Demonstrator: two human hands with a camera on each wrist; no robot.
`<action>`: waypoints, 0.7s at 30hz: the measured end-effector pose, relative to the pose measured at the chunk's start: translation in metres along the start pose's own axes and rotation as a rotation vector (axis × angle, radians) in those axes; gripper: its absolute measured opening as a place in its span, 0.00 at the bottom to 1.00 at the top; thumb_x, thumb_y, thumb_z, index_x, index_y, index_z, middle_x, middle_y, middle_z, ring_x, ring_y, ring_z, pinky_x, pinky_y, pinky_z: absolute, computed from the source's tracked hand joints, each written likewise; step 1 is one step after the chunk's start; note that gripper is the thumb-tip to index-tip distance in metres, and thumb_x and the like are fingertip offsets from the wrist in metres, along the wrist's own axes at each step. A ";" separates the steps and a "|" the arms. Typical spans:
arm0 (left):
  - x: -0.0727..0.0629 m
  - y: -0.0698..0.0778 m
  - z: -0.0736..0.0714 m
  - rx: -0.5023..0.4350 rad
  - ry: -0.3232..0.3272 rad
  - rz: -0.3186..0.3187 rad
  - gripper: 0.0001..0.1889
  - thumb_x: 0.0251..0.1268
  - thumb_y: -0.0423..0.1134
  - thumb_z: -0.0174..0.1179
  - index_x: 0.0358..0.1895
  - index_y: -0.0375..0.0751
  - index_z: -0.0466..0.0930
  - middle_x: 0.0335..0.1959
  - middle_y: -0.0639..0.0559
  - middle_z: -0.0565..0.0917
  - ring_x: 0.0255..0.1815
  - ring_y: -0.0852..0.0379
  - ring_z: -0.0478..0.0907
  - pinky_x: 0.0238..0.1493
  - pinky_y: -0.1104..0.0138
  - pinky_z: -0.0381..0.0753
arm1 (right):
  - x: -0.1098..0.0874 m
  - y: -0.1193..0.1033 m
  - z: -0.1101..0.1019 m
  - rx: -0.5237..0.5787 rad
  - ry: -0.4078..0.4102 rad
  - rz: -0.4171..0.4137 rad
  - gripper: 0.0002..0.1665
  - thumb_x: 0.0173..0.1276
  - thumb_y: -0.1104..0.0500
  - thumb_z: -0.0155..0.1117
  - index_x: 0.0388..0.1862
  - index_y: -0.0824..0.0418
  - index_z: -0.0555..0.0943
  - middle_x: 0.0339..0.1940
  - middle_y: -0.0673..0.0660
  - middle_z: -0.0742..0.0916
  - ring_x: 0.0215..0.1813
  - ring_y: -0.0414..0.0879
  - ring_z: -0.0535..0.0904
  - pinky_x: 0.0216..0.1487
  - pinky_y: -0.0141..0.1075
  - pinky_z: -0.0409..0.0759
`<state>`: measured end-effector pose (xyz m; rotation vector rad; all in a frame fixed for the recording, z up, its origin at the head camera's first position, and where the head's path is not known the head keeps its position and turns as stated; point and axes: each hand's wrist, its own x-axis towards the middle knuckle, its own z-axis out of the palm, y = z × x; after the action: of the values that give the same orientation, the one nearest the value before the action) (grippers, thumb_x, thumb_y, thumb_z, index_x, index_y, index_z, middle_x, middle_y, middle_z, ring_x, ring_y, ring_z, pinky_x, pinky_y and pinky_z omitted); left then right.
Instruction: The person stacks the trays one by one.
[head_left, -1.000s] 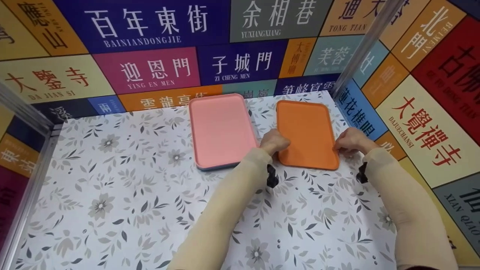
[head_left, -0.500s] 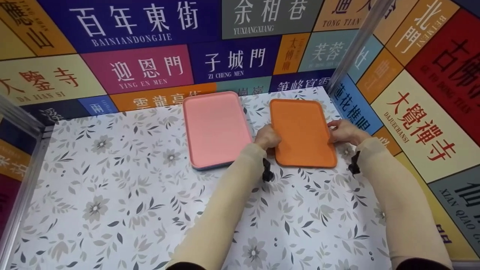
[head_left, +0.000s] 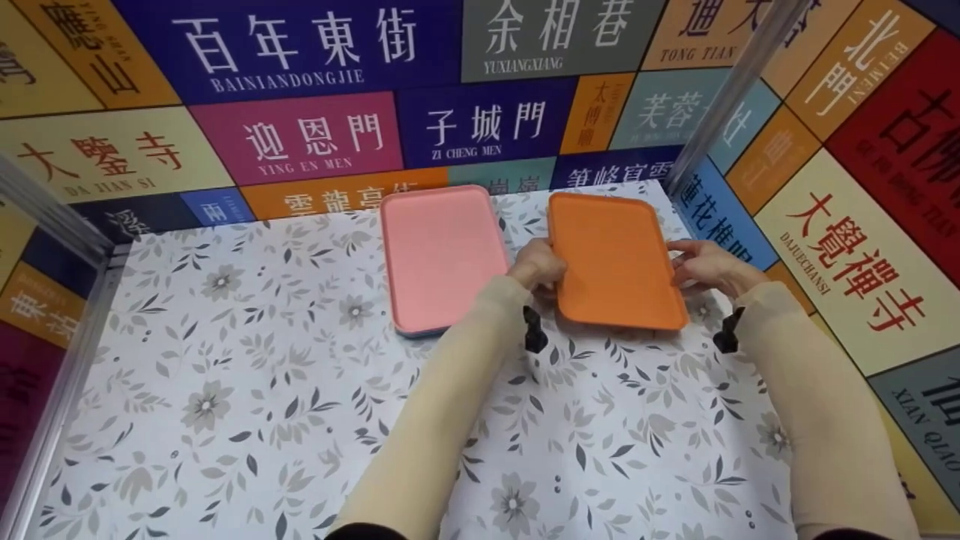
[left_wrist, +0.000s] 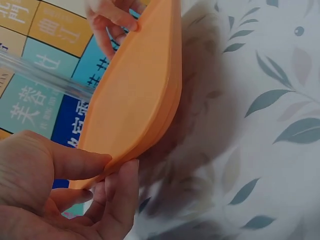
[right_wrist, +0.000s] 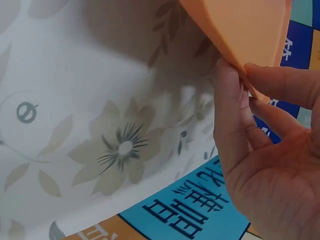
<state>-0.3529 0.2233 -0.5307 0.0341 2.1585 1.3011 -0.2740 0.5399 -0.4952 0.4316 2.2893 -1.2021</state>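
Observation:
Both hands hold an orange tray (head_left: 615, 262) by its long sides, a little above the patterned tabletop, where the wrist views show its shadow. My left hand (head_left: 538, 264) pinches the left rim; the left wrist view shows the thumb of that hand (left_wrist: 65, 185) on the upper face and the fingers beneath. On the opposite rim, my right hand (head_left: 705, 266) pinches with thumb above and fingers below, as the right wrist view shows of this hand (right_wrist: 275, 135). Left of the orange tray lies a pink tray (head_left: 446, 259), with a thin dark blue edge showing under it.
The white tabletop (head_left: 225, 450) bears a grey leaf and flower print. Upright panels with coloured street-name signs (head_left: 480, 124) close off the back and right side. A metal corner post (head_left: 739, 82) rises behind the orange tray.
The orange tray has risen off the tabletop, held in both hands. The hands have shifted slightly up along its sides. The pink tray stays put on the table.

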 end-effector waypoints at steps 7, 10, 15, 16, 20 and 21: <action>-0.054 0.016 -0.035 -0.031 0.036 -0.035 0.25 0.80 0.31 0.61 0.75 0.49 0.82 0.58 0.47 0.89 0.57 0.50 0.91 0.52 0.51 0.97 | 0.004 -0.022 0.008 -0.002 -0.014 -0.027 0.53 0.77 0.71 0.63 0.96 0.58 0.52 0.63 0.56 0.77 0.58 0.44 0.77 0.54 0.33 0.93; -0.061 0.015 -0.047 -0.044 0.064 -0.041 0.27 0.81 0.31 0.61 0.78 0.51 0.80 0.61 0.48 0.89 0.58 0.50 0.90 0.53 0.51 0.97 | 0.005 -0.034 0.013 0.005 -0.021 -0.051 0.54 0.77 0.72 0.63 0.96 0.57 0.53 0.59 0.54 0.79 0.56 0.42 0.79 0.53 0.32 0.93; -0.069 0.009 -0.067 -0.045 0.123 -0.039 0.24 0.79 0.29 0.60 0.74 0.45 0.81 0.59 0.47 0.89 0.54 0.51 0.90 0.55 0.51 0.97 | 0.009 -0.053 0.024 0.034 -0.041 -0.087 0.55 0.77 0.72 0.64 0.96 0.55 0.53 0.58 0.51 0.80 0.54 0.40 0.81 0.53 0.33 0.94; -0.071 0.007 -0.071 -0.045 0.134 -0.037 0.23 0.79 0.30 0.61 0.74 0.44 0.81 0.58 0.47 0.89 0.53 0.51 0.90 0.55 0.51 0.97 | 0.010 -0.057 0.026 0.037 -0.046 -0.091 0.55 0.77 0.72 0.64 0.96 0.55 0.52 0.59 0.51 0.80 0.54 0.39 0.82 0.53 0.34 0.94; -0.082 0.000 -0.088 -0.078 0.157 -0.024 0.24 0.79 0.29 0.61 0.75 0.43 0.80 0.56 0.47 0.89 0.51 0.50 0.91 0.57 0.49 0.96 | 0.016 -0.072 0.037 0.049 -0.058 -0.120 0.55 0.77 0.72 0.63 0.96 0.53 0.52 0.59 0.49 0.81 0.53 0.37 0.83 0.53 0.34 0.94; -0.083 -0.003 -0.093 -0.086 0.160 -0.021 0.24 0.79 0.30 0.61 0.75 0.43 0.79 0.57 0.47 0.89 0.52 0.50 0.91 0.58 0.48 0.96 | 0.018 -0.075 0.040 0.055 -0.059 -0.131 0.55 0.77 0.73 0.63 0.96 0.53 0.53 0.58 0.48 0.82 0.52 0.37 0.84 0.53 0.34 0.94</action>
<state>-0.3319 0.1215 -0.4616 -0.1315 2.2261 1.4265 -0.3142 0.4653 -0.4745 0.2650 2.2682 -1.3264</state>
